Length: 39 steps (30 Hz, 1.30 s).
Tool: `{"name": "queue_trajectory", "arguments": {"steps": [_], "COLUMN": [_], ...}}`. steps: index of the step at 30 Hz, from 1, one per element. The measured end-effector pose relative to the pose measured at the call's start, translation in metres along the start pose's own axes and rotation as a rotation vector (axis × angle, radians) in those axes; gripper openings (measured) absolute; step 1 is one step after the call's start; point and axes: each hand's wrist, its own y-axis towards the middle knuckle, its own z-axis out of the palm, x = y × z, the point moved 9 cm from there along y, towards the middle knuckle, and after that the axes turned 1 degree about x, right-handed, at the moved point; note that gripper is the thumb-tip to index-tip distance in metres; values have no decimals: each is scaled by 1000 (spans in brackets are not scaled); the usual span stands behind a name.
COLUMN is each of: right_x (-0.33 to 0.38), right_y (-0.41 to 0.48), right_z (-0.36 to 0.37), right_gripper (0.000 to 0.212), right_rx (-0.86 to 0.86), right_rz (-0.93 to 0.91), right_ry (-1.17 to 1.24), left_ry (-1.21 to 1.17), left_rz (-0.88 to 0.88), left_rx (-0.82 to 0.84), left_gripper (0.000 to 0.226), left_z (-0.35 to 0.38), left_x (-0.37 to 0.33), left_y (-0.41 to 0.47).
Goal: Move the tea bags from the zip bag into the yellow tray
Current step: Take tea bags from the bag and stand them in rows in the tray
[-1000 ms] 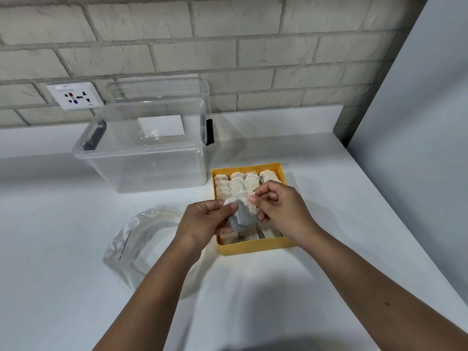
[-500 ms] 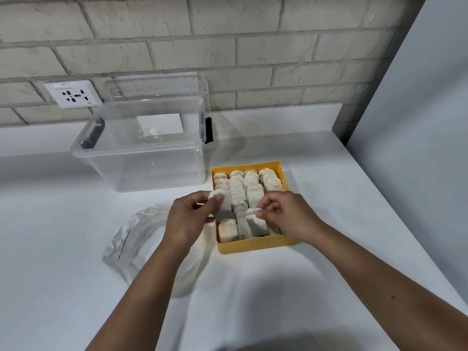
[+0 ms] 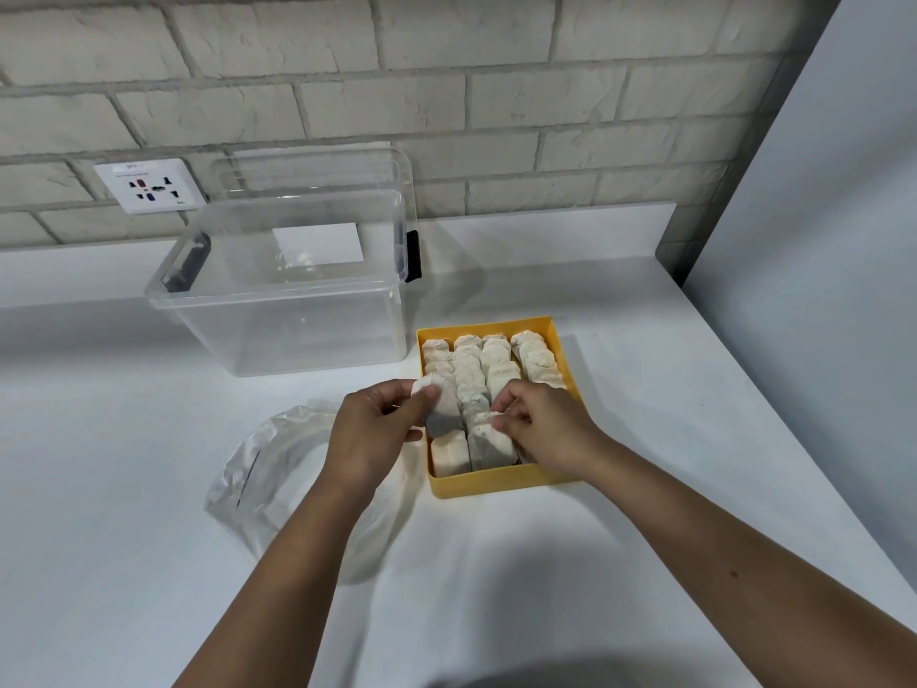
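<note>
The yellow tray [image 3: 501, 483] sits on the white counter, holding several pale tea bags [image 3: 496, 362] stood in rows. My left hand [image 3: 369, 434] pinches one tea bag [image 3: 441, 404] by its top at the tray's left column, the bag partly inside the tray. My right hand [image 3: 546, 429] pinches the top of another tea bag [image 3: 489, 439] standing in a middle column near the front. The clear zip bag [image 3: 278, 469] lies crumpled on the counter left of the tray, partly under my left forearm; its contents cannot be made out.
A clear plastic storage box [image 3: 288, 310] with black latches stands behind the tray to the left, its lid leaning on the brick wall. A wall socket [image 3: 149, 186] sits at the back left. A grey panel [image 3: 818, 290] borders the counter on the right.
My hands parted, each keeping one tea bag. They came down from above the tray into it: the left to the left column, the right to a middle column.
</note>
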Motion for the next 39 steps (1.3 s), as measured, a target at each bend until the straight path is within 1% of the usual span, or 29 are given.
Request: {"name": "queue_trajectory", "arguments": {"steps": [2,4,7,9,11,13,15,17,19,21,23,24,27,30,34,36,39], "right_x": [0,2,9,13,14,21,34,50,62,65,61,58,47,37,30,30,32], "right_y": [1,1,-1,-2,-3,-4,-6,-7,-7,-6,-6,-7,-8,-8,-5,-4,-2], "right_z": [4,6,3,0,-6,-15,-25,-31,-35,-37,-32,-27,-8,9,22,25,24], "right_gripper": [7,7,11,15,19,23,28,29,21,13,13,14,17,26,25,26,26], "right_rx": [71,76,-25,-87,-108,-113,-57,17,43,33,28,41,81,121,149,115,25], "right_rz": [8,6,-23,-51,-67,-93,-116,-148,-183,-196,-184,-169,-120,-75,-56,-60,-76], "right_ry": [46,-26,-267,-354,-303,-159,3,82,43,-29,-95,-101,-86,-123,-211,-271,-353], "left_ry": [4,2,11,14,22,32,24,27,58,72,83,104,258,497,821,984,1088], "left_rz": [-4,-10,-10,-8,-5,-4,-7,-3,27,57,67,70,90,146,239,326,424], "left_rx": [-2,0,8,22,39,64,108,161,202,211,193,181,138,114,56,-2,-87], "left_gripper": [14,14,14,15,12,9,9,10,11,7,3,6,9,2,19,22,24], "left_z": [0,0,0,1,3,5,8,14,20,21,18,15,9,10,15,19,21], "left_x": [1,2,1,1,0,-1,-5,-11,-20,-28,-30,-29,-20,-15,-16,-18,-20], "left_y": [0,0,0,-1,-2,-2,-3,-3,-4,-4,-4,-4,-5,-8,-13,-16,-17]}}
